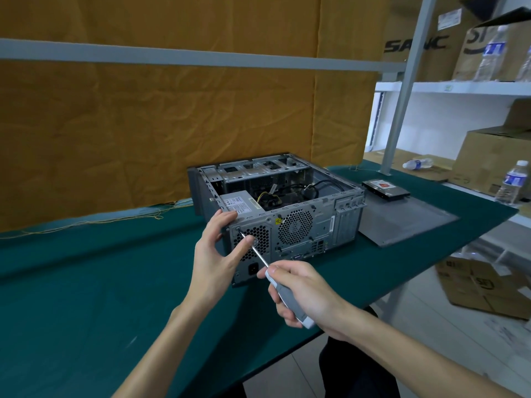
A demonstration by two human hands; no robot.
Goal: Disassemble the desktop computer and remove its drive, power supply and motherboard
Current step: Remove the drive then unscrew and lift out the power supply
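Nearest the camera, the right hand (298, 291) has its grip wrapped round the grey-and-white handle of a screwdriver (284, 295), thumb laid along the front end of the handle. Its thin metal shaft slants up and to the left, and the tip sits on a screw (238, 228) at the upper left corner of the rear panel of the desktop computer (275, 208). The left hand (218, 251) braces that same rear corner: its fingers curl over the top edge of the case while the thumb presses against the shaft near the honeycomb vent, so its grip is on the case itself.

Lying on its side on the green table (86, 282), the computer has its open side facing up. The power supply (240, 203), silver with a label, sits inside at the near left corner, with yellow and black cables beside it. The removed side panel (408, 222) lies flat just to the right of the case, and a drive (385, 189) rests on the table behind that panel.

Water bottles (513, 182) and cardboard boxes (488, 168) stand on shelving at the right.
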